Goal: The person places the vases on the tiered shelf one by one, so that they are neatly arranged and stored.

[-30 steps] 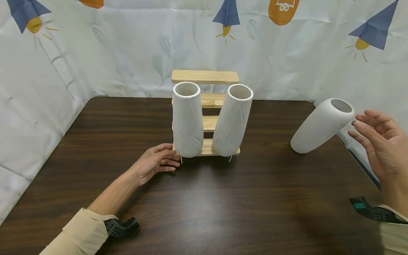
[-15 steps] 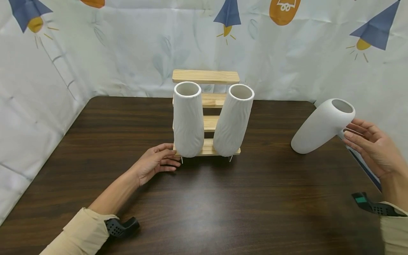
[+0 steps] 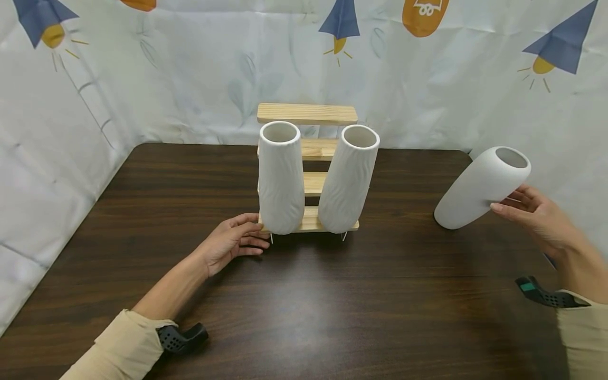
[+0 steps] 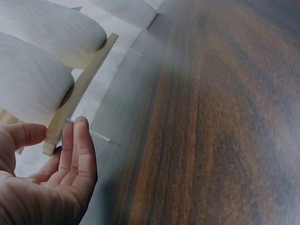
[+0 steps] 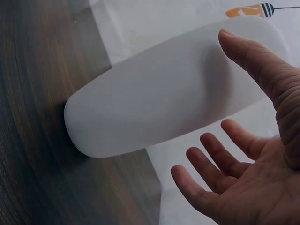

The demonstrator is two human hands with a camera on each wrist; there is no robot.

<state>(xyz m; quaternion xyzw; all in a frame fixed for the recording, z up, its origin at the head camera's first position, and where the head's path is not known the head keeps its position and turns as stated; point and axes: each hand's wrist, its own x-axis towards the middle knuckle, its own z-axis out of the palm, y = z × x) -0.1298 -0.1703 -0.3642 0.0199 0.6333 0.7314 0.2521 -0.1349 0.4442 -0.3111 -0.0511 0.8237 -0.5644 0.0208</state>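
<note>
A rack of pale wooden slats point(image 3: 306, 113) carries two textured white vases, a nearly upright one point(image 3: 281, 182) at left and another point(image 3: 348, 184) at right, leaning right. My left hand point(image 3: 233, 240) pinches the left end of its bottom slat point(image 4: 77, 93), thumb above and fingers below. On the right, a smooth white vase point(image 3: 477, 190) stands on the table, rising slantwise to the right. Beside it is my right hand point(image 3: 541, 216); in the right wrist view its thumb point(image 5: 255, 58) overlaps the vase and the other fingers are spread below, loosely bent.
The dark wood-grain table point(image 3: 304, 306) lies under everything. A white printed curtain point(image 3: 190, 68) hangs behind and along the left side. Thin metal feet point(image 3: 343, 237) show under the rack. Both wrists wear black bands point(image 3: 546, 293).
My right hand has moved left and slightly down, from beside the smooth vase's mouth to its lower right side. The left hand, rack and vases stay in place.
</note>
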